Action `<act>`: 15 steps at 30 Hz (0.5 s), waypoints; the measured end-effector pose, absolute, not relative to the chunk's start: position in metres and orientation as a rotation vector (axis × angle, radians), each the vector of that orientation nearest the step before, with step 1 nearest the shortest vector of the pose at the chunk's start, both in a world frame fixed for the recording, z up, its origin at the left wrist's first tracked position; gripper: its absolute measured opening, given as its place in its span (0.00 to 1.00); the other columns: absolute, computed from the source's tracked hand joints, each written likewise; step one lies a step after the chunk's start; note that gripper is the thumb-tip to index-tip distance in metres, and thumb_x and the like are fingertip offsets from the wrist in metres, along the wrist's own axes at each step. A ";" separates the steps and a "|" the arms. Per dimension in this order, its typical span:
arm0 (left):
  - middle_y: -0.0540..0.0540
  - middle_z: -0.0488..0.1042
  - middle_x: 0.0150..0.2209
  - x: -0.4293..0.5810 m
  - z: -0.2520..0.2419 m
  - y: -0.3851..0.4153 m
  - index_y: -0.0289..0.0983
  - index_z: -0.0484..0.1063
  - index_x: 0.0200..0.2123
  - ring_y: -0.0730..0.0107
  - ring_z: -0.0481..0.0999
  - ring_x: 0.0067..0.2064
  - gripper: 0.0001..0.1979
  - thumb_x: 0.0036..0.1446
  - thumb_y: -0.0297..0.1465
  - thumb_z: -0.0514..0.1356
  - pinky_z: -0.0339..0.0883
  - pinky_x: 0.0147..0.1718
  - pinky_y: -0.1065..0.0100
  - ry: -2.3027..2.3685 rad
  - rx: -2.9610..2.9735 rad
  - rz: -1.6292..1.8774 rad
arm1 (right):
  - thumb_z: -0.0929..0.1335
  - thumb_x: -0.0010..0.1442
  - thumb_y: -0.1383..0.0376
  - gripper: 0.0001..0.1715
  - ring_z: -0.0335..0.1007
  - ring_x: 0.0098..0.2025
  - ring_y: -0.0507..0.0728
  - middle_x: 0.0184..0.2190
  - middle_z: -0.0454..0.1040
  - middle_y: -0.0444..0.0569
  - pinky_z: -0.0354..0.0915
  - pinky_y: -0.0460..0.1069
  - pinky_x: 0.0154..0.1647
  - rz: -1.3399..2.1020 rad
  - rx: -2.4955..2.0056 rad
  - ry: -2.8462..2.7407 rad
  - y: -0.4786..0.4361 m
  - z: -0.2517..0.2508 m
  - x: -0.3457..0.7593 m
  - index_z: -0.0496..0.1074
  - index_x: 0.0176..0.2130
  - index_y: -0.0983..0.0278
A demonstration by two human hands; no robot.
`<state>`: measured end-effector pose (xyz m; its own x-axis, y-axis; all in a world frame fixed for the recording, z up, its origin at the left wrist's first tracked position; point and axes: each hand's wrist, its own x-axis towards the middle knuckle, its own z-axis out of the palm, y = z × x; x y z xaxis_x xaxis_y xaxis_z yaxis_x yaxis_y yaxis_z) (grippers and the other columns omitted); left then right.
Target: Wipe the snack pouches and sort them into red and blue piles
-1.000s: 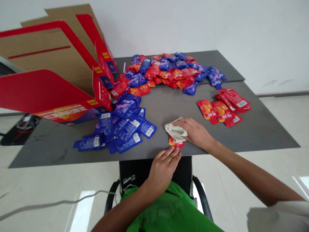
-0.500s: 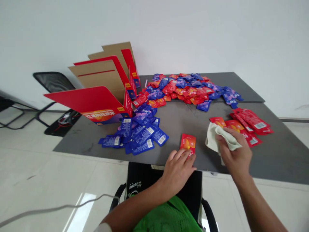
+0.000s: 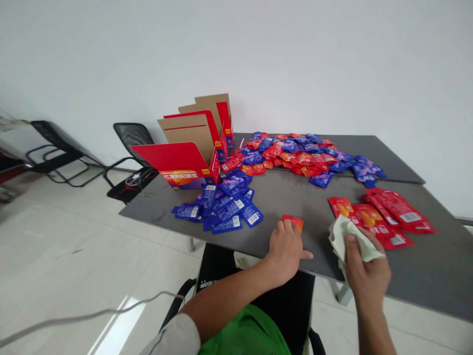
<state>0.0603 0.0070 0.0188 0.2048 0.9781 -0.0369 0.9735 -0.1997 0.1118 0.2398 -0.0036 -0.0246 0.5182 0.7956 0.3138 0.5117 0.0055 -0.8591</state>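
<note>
"Two hands in view. Left hand (image 3: 286, 251) first?"

"Not gripping. Fingertips (image 3: 284, 227) rest against the near edge of one red sachet (image 3: 294, 222), with the hand low over the tabletop (image 3: 281, 199) and the thumb spread out to the side."

"Right hand (image 3: 365, 278)?"

"Closed narrow on a crumpled cream cloth (image 3: 349, 241), thumb on top, over the tabletop's near edge."

"Next ring out?"

"Just beyond the cloth, a loose group of red sachets (image 3: 380, 217), several overlapping. Left of the hands, a heap of barcoded blue sachets (image 3: 225, 209)."

"Farther back?"

"A wide mixed pile of red and blue sachets (image 3: 295, 160) across the far side of the tabletop. An open red-and-cardboard display box (image 3: 185, 153) stands at the far left corner, touching the blue heap."

"Off the tabletop?"

"A mesh-backed chair (image 3: 132, 138) by the wall, and a pale cable (image 3: 92, 310) across the floor."
</note>
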 end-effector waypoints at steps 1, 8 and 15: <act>0.31 0.75 0.51 0.063 0.023 0.012 0.25 0.76 0.56 0.49 0.77 0.52 0.37 0.58 0.51 0.72 0.78 0.46 0.60 1.916 2.299 0.032 | 0.69 0.65 0.42 0.36 0.78 0.52 0.69 0.51 0.81 0.59 0.68 0.61 0.56 0.320 -1.647 -1.133 -0.003 -0.025 0.241 0.79 0.58 0.66; 0.29 0.81 0.42 0.063 0.048 0.032 0.30 0.83 0.42 0.48 0.84 0.48 0.12 0.65 0.17 0.59 0.78 0.45 0.57 1.846 2.118 0.055 | 0.69 0.65 0.39 0.42 0.76 0.55 0.71 0.53 0.80 0.62 0.67 0.63 0.58 0.385 -1.650 -1.160 -0.003 -0.024 0.245 0.77 0.60 0.68; 0.32 0.82 0.34 0.032 0.053 0.046 0.34 0.80 0.31 0.44 0.85 0.49 0.08 0.63 0.23 0.63 0.75 0.52 0.53 1.791 1.911 0.343 | 0.69 0.64 0.38 0.42 0.78 0.52 0.71 0.51 0.81 0.62 0.69 0.62 0.55 0.405 -1.681 -1.168 -0.004 -0.021 0.248 0.77 0.59 0.69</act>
<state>0.0319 0.0460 0.0527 0.1053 0.9832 -0.1488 0.8586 -0.0144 0.5124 0.2475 -0.0037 -0.0213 0.4756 0.8424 0.2531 0.5046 -0.0256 -0.8630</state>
